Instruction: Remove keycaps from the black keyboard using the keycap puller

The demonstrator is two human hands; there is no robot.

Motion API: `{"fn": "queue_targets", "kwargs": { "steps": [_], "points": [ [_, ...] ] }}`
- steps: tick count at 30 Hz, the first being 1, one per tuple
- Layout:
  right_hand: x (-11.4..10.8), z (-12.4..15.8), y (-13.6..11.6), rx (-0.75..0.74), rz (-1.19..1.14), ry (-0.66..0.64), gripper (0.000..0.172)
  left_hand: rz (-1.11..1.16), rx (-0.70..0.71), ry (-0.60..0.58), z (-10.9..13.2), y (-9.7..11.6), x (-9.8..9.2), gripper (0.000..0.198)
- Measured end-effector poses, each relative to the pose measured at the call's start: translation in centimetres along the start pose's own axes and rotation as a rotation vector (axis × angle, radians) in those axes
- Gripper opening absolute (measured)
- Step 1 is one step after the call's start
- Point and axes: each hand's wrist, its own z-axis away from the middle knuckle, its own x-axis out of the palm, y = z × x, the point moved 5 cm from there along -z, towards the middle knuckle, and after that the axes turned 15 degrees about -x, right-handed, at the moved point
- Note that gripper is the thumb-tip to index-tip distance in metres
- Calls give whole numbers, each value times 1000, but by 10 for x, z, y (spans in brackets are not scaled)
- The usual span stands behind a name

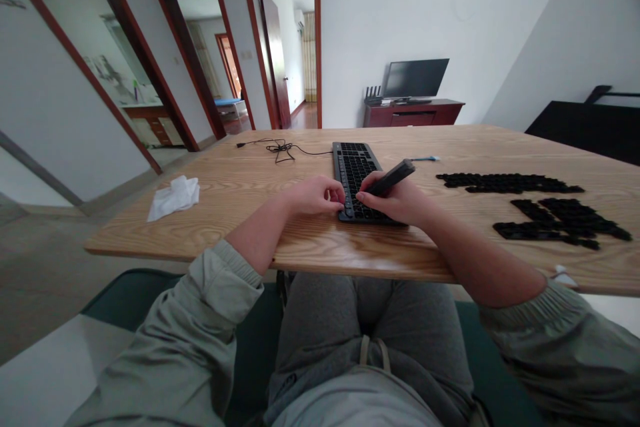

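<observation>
A black keyboard [356,170] lies lengthwise on the wooden table, and its keycaps look to be off over much of it. My left hand [320,195] rests at the keyboard's near left edge, fingers curled and closed against it. In my right hand [387,199] is a thick, dark pen-shaped tool [395,177], its upper end tilted up to the right. The tool's lower end is hidden by my fingers, over the near part of the keyboard. Loose black keycaps [510,183] lie in rows to the right, with a second group of keycaps [570,217] nearer to me.
A tangled black cable [281,149] runs from the keyboard to the left. White tissue [175,197] lies on the table's left side. Behind my right hand is a thin blue-and-white brush-like item [425,159]. A small white object [565,276] sits at the near right edge.
</observation>
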Motion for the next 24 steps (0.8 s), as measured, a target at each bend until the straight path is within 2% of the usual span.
{"fn": "queue_targets", "kwargs": {
  "steps": [6,11,16,24],
  "points": [
    [9,0,16,118,-147,2,28,-14,-19,-26,1,1,1,24],
    [14,1,21,122,-242,-49,22,-26,8,-25,2,4,2,25],
    [15,0,16,30,-176,-84,14,32,54,-15,0,4,4,25],
    [12,-3,17,39,-104,5,28,-28,35,-35,-2,2,6,25]
  ]
}}
